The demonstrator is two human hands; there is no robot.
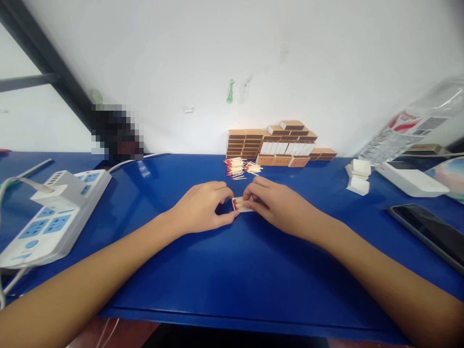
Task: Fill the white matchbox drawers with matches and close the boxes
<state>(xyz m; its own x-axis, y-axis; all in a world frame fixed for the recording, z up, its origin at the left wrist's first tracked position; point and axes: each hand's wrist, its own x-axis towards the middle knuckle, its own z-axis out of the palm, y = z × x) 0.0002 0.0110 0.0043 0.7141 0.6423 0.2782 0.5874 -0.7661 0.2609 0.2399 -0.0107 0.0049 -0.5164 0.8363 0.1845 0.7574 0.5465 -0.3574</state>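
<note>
L hand (203, 205) pinches L end of tray (245, 210); R hand (282, 205) curls over matches (239, 205) inside, can't tell if gripping!

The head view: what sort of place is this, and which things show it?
Probably a personal indoor workspace, perhaps at home: a smooth blue tabletop, with a long white-and-blue plastic power strip and a black rectangular phone lying on it.
</note>
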